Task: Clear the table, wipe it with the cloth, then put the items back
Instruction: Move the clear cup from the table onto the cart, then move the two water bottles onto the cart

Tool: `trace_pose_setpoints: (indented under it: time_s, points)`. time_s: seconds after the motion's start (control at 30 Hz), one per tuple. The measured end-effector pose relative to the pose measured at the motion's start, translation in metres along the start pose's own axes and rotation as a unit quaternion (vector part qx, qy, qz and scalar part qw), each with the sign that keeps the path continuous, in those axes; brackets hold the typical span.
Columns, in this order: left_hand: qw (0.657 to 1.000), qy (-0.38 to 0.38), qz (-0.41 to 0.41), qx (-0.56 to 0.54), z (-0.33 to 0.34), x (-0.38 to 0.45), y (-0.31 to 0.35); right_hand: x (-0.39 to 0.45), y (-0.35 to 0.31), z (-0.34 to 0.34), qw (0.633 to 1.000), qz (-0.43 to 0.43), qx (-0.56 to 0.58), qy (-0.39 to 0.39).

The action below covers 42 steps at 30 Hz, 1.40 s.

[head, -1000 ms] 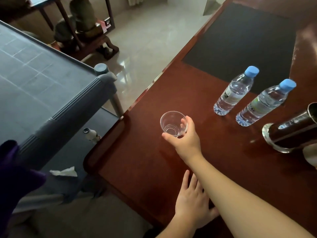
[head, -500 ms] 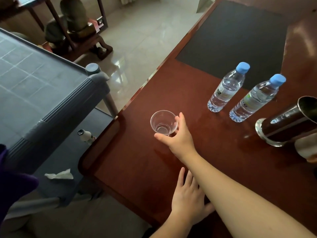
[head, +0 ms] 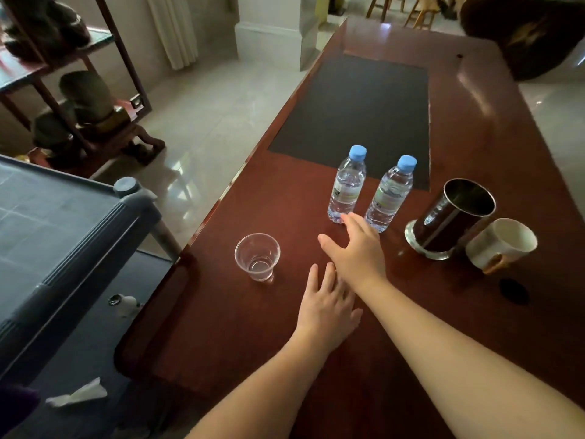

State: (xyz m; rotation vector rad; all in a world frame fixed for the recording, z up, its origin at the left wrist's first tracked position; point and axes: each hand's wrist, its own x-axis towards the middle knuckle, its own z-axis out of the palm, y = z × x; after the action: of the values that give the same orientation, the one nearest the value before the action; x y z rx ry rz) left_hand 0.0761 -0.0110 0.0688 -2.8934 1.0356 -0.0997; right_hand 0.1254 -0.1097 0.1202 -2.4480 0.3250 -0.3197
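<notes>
On the right side of the room stands the table (head: pixel 221 327), dark red wood, glossy, with a black mat (head: pixel 357 112) inset further along. Beside it on my left is a grey cart (head: pixel 63 236); pale floor tiles lie beyond. No cloth is identifiable in view.

Items on the table, upright: steel canister (head: pixel 449 217), white mug (head: pixel 500 242) just beside it, two water bottles (head: pixel 346 185) (head: pixel 391 194) side by side at the mat's near edge, and a clear cup (head: pixel 257 256) alone near the left edge.

My left hand (head: pixel 326 305) rests flat on the wood, fingers straight, holding nothing. My right hand (head: pixel 354 245) reaches across above it, fingers spread apart and empty, fingertips close to the base of the nearer bottle; I cannot tell whether they touch it.

Assessment: the step in hand appears to be taking up a bottle. Recommended: close round the body at the label, not the cap, and lift straight up so the neighbouring bottle is not knocked. The polished surface looks slippery; a nudged bottle could slide or topple.
</notes>
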Motion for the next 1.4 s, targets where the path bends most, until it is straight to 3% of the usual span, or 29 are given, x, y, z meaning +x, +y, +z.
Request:
trace_pose_setpoints:
  time_s: [0.23,0.47,0.73,0.9,1.03,1.2,1.3,1.4]
  points:
    - [0.997,0.063,-0.042,0.026,-0.045,0.051,-0.046,0.004,0.019,-0.048,0.99,0.0,-0.114,0.08]
    - [0.989,0.12,-0.089,-0.003,-0.077,0.083,-0.067,0.004,0.037,-0.075,0.98,0.032,-0.178,0.078]
    - [0.986,0.114,-0.112,-0.038,-0.085,0.109,-0.057,0.017,0.05,-0.08,0.987,0.055,-0.133,0.072]
    - [0.973,0.096,-0.177,-0.113,-0.087,0.126,-0.056,0.038,0.054,-0.078,0.99,0.108,-0.017,0.087]
    - [0.931,0.078,-0.238,-0.264,-0.083,0.15,-0.058,0.065,0.065,-0.073,0.978,0.176,0.07,0.084]
    - [0.831,0.077,-0.268,-0.481,-0.066,0.189,-0.064,0.103,0.082,-0.062,0.948,0.244,0.192,0.075]
    - [0.761,0.082,-0.274,-0.583,-0.054,0.211,-0.066,0.127,0.09,-0.056,0.936,0.241,0.246,0.07]
    - [0.73,0.081,-0.266,-0.624,-0.046,0.231,-0.069,0.147,0.096,-0.05,0.938,0.216,0.268,0.049]
